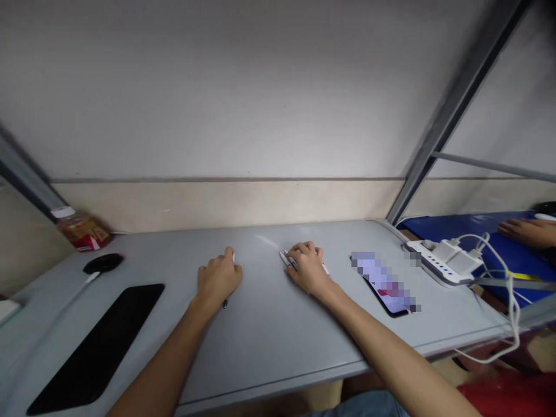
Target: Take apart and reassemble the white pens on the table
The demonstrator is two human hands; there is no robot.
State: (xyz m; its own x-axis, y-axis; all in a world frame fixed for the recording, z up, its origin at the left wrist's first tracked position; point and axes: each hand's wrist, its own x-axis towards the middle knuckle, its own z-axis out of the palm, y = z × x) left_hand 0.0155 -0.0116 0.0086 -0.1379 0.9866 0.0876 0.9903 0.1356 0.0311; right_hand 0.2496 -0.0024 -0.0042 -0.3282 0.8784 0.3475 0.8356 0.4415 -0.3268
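Observation:
My left hand (219, 275) rests on the grey desk, its fingers closed round a slim pen (225, 303). The pen's dark end sticks out below the hand and a pale end shows above it. To the right, my right hand (308, 269) lies with curled fingers over thin white pen-like sticks (284, 256). Their ends show on both sides of the hand; the fingers hide the middle. A phone (384, 284) with a lit, blurred screen lies right of my right hand.
A black flat slab (99, 347) lies on the left of the desk (260, 359), near a black round charger (103, 263) and a bottle (82, 229). A power strip (438, 263) with cables sits at the right edge. Another person's hand (527, 231) rests on a blue surface beyond.

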